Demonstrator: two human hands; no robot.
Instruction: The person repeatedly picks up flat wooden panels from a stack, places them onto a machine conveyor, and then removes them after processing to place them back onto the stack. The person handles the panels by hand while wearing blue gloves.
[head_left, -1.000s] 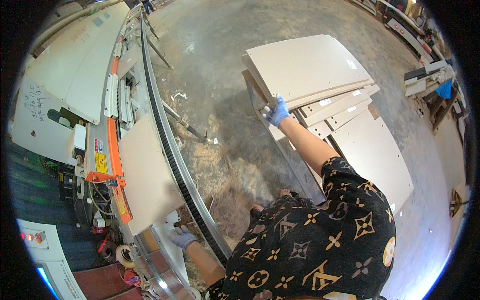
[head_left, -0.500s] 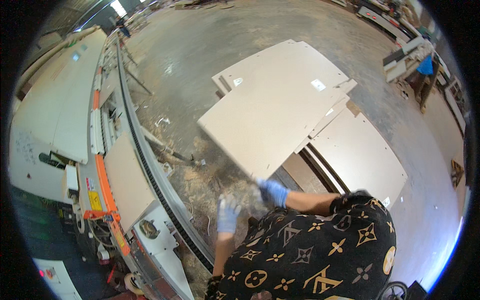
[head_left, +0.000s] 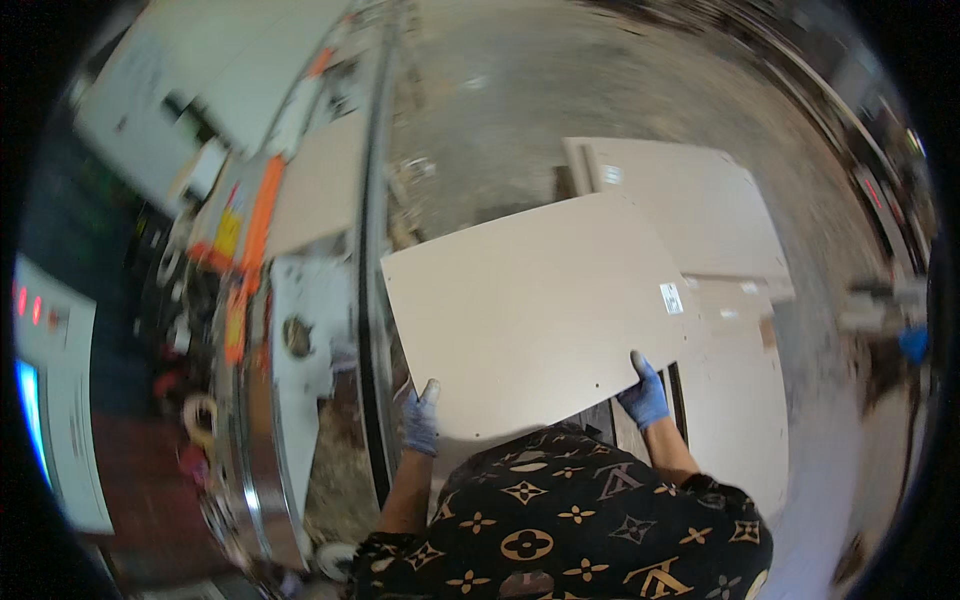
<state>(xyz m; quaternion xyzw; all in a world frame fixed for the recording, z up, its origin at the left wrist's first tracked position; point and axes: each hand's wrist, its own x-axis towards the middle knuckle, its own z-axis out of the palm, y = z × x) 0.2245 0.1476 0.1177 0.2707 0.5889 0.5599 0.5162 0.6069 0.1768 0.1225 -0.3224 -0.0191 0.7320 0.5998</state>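
A large beige board (head_left: 530,310) with small drilled holes and a white label near its right edge lies across both my hands in front of my body. My left hand (head_left: 421,418), in a blue and grey glove, grips its near left edge with the thumb on top. At its near right corner, my right hand (head_left: 645,392) in the same kind of glove holds the edge, thumb up. The fingers of both hands are hidden beneath the board. Behind and to the right lies a stack of similar beige boards (head_left: 710,215), partly covered by the held one.
On the left runs a long machine with an orange rail (head_left: 262,215) and a dark track (head_left: 374,300); another beige board (head_left: 318,185) rests on it. A control panel (head_left: 65,400) with red lights stands at far left. Concrete floor (head_left: 520,80) stretches beyond the boards.
The board has come off the stack and toward me, now held in both hands. My left hand, empty before, has taken its left edge. The view has turned left.
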